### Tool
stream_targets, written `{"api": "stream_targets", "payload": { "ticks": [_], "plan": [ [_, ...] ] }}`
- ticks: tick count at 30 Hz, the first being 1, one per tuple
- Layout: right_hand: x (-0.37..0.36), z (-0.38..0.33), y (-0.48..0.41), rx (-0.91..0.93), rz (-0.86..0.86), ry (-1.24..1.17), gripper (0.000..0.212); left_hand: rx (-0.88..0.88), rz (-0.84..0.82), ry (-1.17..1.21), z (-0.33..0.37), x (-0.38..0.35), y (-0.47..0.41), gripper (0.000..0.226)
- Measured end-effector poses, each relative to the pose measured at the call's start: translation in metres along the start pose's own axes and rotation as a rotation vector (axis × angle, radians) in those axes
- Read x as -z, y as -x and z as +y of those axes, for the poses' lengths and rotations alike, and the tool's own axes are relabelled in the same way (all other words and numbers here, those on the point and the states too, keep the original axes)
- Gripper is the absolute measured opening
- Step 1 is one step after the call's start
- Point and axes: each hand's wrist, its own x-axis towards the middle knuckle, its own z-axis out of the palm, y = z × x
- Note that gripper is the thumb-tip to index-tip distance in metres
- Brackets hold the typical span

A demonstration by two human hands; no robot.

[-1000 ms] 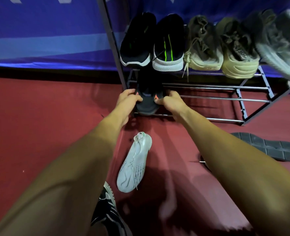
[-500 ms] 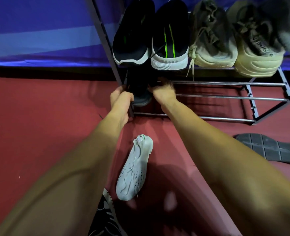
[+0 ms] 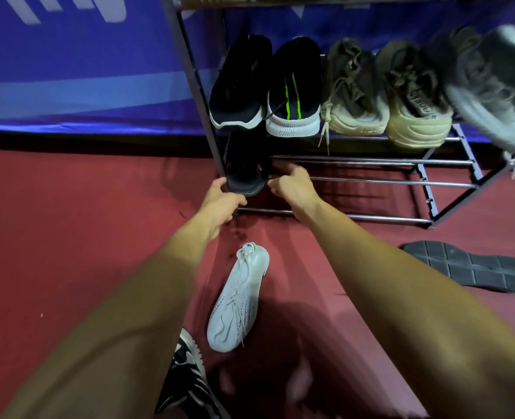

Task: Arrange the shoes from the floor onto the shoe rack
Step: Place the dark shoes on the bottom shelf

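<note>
Head view. Dark shoe at centre frame, left end of shoe rack's lowest tier, heel toward camera, lying across chrome rails. Left hand curled round heel edge, thumb along left side: gripping. Right hand at shoe's right flank, fingers curled; pinch or mere contact, cannot tell.

Advice: push toe in until sole spans two rails, square it to the frame post, then release. Round smooth rails, probably slippery.

Tier above: black mesh pair with green stripes, beige knit pair with chunky ridged soles. On matte red floor: white knit shoe lower centre, gridded sole-up shoe right, striped shoe at bottom edge.
</note>
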Motion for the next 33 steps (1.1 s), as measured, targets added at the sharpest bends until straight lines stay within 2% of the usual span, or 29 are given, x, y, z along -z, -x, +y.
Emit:
{"api": "stream_targets", "payload": {
  "ticks": [5,14,19,25,28,33],
  "plan": [
    [0.032,-0.001,0.033,-0.017,-0.038,0.166,0.049,-0.024,-0.013,-0.073,0.009,-0.011,0.032,0.068],
    [0.133,0.042,0.086,-0.097,0.009,0.281,0.043,-0.079,-0.239,-0.378,0.006,-0.074,0.072,0.05],
    [0.191,0.079,0.104,-0.187,0.066,0.292,0.044,-0.099,-0.375,-0.463,-0.002,-0.145,0.081,0.038],
    [0.269,0.144,0.125,-0.376,0.171,0.343,0.044,-0.093,-0.531,-0.593,-0.03,-0.235,0.078,0.035],
    [0.29,0.165,0.132,-0.45,0.218,0.313,0.054,-0.072,-0.576,-0.621,-0.047,-0.275,0.074,0.037],
    [0.314,0.187,0.127,-0.542,0.236,0.266,0.051,-0.058,-0.64,-0.696,-0.062,-0.338,0.07,0.036]
  ]
}}
